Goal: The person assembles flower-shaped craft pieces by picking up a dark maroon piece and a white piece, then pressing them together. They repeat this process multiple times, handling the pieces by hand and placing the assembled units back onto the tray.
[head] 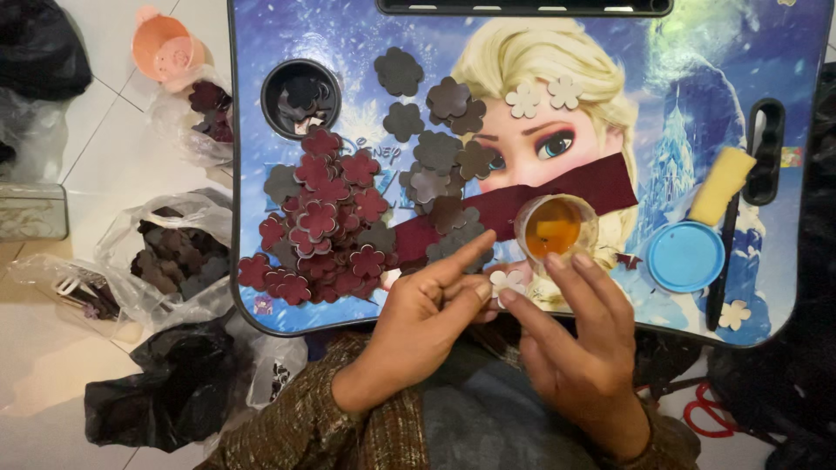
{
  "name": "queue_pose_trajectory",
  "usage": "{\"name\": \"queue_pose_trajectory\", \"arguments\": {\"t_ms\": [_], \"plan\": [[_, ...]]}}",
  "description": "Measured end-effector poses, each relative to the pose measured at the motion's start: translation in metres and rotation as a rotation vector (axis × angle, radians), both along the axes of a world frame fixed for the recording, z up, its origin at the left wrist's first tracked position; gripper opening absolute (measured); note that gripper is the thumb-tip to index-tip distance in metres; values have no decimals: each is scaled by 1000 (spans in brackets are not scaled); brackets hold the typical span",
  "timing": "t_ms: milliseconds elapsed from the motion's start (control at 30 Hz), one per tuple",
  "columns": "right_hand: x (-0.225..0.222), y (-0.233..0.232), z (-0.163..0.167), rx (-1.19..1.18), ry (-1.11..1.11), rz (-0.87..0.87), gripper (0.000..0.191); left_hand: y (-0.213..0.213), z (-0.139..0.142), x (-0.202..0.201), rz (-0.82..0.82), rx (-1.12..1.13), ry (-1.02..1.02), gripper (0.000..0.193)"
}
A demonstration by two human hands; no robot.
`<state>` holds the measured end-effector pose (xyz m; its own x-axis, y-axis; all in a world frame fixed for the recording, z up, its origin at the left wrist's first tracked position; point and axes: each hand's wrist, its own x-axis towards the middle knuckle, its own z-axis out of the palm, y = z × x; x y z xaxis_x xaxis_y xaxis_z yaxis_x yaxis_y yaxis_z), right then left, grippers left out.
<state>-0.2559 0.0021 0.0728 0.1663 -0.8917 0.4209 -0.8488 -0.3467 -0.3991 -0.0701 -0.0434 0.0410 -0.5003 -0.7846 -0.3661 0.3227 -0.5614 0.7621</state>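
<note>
Both hands meet at the near edge of a blue lap table (348, 35). My left hand (427, 309) and my right hand (579, 335) pinch a small white flower cut-out (509, 281) between their fingertips. Just beyond it stands a small clear jar of amber glue (555, 228). A dark red strip (522, 202) lies across the table behind the jar. Left of my hands lies a heap of maroon flower cut-outs (324, 228); grey-brown flower cut-outs (440, 157) spread further back.
A round cup recess (300, 97) holds dark pieces. A blue lid (685, 256), a yellow sponge (723, 184) and two white flowers (544, 94) lie on the table. Plastic bags of cut-outs (170, 252) and a peach cup (165, 48) sit on the floor left; red scissors (710, 413) right.
</note>
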Motion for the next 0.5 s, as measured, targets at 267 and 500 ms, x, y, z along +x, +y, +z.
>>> {"name": "queue_pose_trajectory", "arguments": {"t_ms": [267,500], "plan": [[0,1,-3,-11,23,22,44,2,-2,1,6,28,-14,62],[-2,3,-3,-16,-150,-112,33,1,-8,2,-6,4,-1,66]]}}
